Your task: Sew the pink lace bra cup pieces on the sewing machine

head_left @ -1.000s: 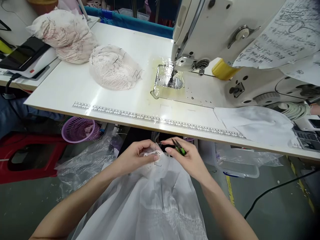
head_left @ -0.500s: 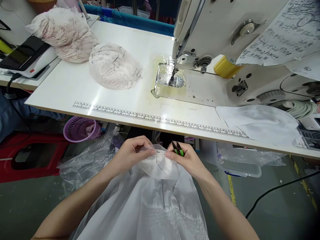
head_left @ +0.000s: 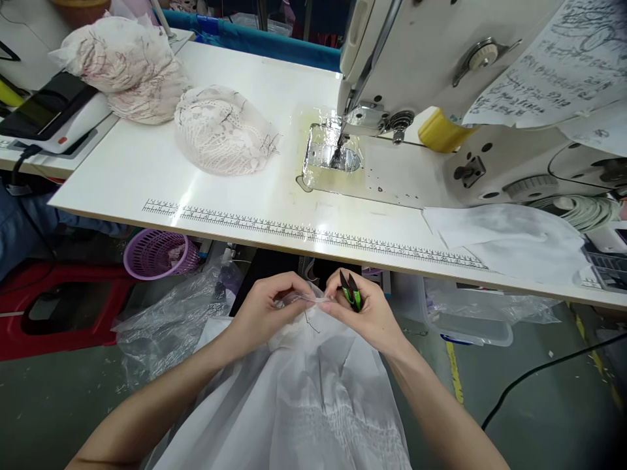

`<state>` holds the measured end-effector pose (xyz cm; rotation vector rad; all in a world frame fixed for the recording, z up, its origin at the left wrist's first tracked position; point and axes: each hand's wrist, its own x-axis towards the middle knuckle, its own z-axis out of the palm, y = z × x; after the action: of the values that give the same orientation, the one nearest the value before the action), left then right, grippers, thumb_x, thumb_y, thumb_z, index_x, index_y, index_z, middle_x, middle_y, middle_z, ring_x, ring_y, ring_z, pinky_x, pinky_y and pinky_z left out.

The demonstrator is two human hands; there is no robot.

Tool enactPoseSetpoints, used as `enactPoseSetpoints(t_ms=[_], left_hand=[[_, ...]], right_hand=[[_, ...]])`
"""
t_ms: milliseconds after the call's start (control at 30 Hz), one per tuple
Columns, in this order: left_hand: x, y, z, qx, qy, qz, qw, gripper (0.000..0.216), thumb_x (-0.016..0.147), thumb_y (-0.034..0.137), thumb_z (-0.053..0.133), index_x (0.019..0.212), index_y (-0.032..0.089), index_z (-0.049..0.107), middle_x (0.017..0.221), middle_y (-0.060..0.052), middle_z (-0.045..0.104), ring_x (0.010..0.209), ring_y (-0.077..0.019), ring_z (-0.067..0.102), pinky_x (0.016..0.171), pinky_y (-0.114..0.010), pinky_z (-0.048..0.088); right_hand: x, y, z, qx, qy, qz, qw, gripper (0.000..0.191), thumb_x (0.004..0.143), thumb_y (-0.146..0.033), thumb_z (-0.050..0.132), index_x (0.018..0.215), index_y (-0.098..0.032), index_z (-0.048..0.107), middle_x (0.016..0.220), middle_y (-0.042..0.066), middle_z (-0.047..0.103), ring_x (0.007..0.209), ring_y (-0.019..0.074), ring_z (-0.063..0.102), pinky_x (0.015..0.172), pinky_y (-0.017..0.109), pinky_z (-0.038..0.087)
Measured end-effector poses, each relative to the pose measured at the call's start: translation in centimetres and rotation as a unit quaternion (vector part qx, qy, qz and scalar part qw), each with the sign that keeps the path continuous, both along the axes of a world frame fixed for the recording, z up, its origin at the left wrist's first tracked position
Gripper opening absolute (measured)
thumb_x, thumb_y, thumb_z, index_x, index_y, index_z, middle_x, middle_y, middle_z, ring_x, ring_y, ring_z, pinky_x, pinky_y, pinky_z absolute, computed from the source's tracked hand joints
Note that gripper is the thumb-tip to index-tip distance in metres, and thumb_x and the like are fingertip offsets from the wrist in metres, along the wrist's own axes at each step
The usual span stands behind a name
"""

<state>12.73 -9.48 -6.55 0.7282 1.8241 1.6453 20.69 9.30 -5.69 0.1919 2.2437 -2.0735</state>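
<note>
A white sheer garment (head_left: 304, 391) lies over my lap below the table edge. My left hand (head_left: 267, 310) is closed, pinching its lace edge. My right hand (head_left: 365, 313) is closed too: its fingertips pinch the same edge close to the left hand, and green thread snips (head_left: 351, 292) sit in its palm with the black blades pointing up. A dark loose thread (head_left: 309, 321) hangs from the fabric between the two hands.
A white sewing machine (head_left: 441, 85) stands on the white table (head_left: 147, 176), which has a printed ruler along its front. Lace pieces (head_left: 220, 130) and a second pile (head_left: 127, 65) lie at the left. White fabric (head_left: 509, 241) lies at the right. Below are a purple basket (head_left: 159, 254) and plastic bags (head_left: 166, 320).
My hands have come together. The right hand moved left with the snips and now pinches the fabric edge beside the left hand; the snips' blades have swung upright.
</note>
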Motion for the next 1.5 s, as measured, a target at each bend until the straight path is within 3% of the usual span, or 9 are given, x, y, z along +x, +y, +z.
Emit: enactPoseSetpoints(t_ms=[133,267,333,500,633,700,833,1267,1500], left_hand=[[0.2,-0.5,0.0,0.036,0.15,-0.066,0.986,0.024,0.091,0.007,0.051,0.086,0.02,0.07,0.086,-0.003,0.058,0.076,-0.011,0.057,0.064,-0.021,0.042],[0.3,-1.3,0.0,0.017,0.277,-0.079,0.957,0.029,0.091,0.001,0.046,0.092,0.02,0.068,0.093,-0.005,0.058,0.075,-0.0099,0.056,0.059,-0.02,0.039],[0.2,-1.7,-0.1,0.003,0.321,-0.07,0.945,0.031,0.09,-0.001,0.043,0.093,0.02,0.066,0.096,-0.005,0.058,0.074,-0.0095,0.055,0.059,-0.02,0.039],[0.0,-2.1,0.1,-0.013,0.396,-0.045,0.917,0.032,0.091,0.0,0.039,0.09,0.021,0.064,0.1,-0.005,0.06,0.073,-0.0098,0.053,0.06,-0.021,0.04],[0.2,-1.8,0.6,-0.012,0.468,-0.009,0.884,0.022,0.089,0.005,0.047,0.086,0.019,0.063,0.092,-0.004,0.061,0.069,-0.0103,0.052,0.058,-0.022,0.039],[0.5,-1.6,0.8,-0.017,0.444,0.007,0.896,0.012,0.089,0.011,0.053,0.084,0.018,0.061,0.077,-0.001,0.059,0.062,-0.0103,0.051,0.056,-0.023,0.038],[0.9,-1.6,0.7,-0.039,0.358,0.007,0.933,0.011,0.089,0.02,0.053,0.079,0.019,0.055,0.058,0.004,0.051,0.049,-0.0096,0.044,0.05,-0.024,0.036],[0.7,-1.5,0.2,-0.009,0.42,-0.03,0.907,0.01,0.09,0.014,0.049,0.083,0.02,0.053,0.056,0.004,0.053,0.047,-0.01,0.045,0.051,-0.025,0.035],[0.6,-1.5,0.3,0.029,0.42,-0.019,0.907,0.014,0.086,0.007,0.053,0.089,0.02,0.05,0.058,0.005,0.052,0.048,-0.0101,0.044,0.052,-0.025,0.033]], right_hand=[[-0.2,0.2,0.5,-0.005,-0.017,0.082,0.996,0.031,0.086,-0.034,0.064,0.116,-0.027,0.056,0.114,0.005,0.055,0.049,0.0029,0.025,0.048,0.023,0.029],[-0.3,0.5,0.7,0.042,0.012,0.078,0.996,0.009,0.085,-0.029,0.065,0.084,-0.02,0.064,0.086,0.001,0.055,0.053,0.0058,0.032,0.052,0.024,0.031],[-0.1,0.9,0.9,0.049,0.025,0.079,0.995,0.011,0.084,-0.022,0.063,0.074,-0.019,0.062,0.084,0.001,0.054,0.055,0.0061,0.035,0.051,0.024,0.031],[0.6,1.9,2.3,0.111,0.004,0.209,0.972,0.01,0.086,-0.015,0.056,0.08,-0.019,0.063,0.083,0.003,0.059,0.069,0.012,0.051,0.053,0.023,0.036],[0.8,1.2,2.6,0.136,0.073,0.071,0.985,0.007,0.088,-0.022,0.061,0.084,-0.021,0.066,0.08,0.003,0.059,0.064,0.0113,0.052,0.052,0.024,0.038],[0.7,0.4,2.3,0.149,0.109,0.006,0.983,0.009,0.088,-0.022,0.062,0.094,-0.023,0.069,0.087,0.004,0.061,0.069,0.0122,0.055,0.053,0.024,0.042],[0.7,-1.2,1.5,0.137,0.138,0.025,0.981,0.015,0.09,-0.02,0.06,0.099,-0.025,0.07,0.093,0.005,0.063,0.082,0.0156,0.061,0.066,0.028,0.052],[-0.1,-1.4,1.3,-0.03,0.017,0.004,0.999,0.016,0.083,-0.032,0.07,0.073,-0.02,0.066,0.075,0.001,0.055,0.062,0.0109,0.049,0.053,0.025,0.039],[0.5,-1.1,1.3,0.101,0.087,-0.005,0.991,0.007,0.087,-0.025,0.064,0.084,-0.022,0.07,0.084,0.003,0.06,0.063,0.0108,0.051,0.054,0.025,0.042]])
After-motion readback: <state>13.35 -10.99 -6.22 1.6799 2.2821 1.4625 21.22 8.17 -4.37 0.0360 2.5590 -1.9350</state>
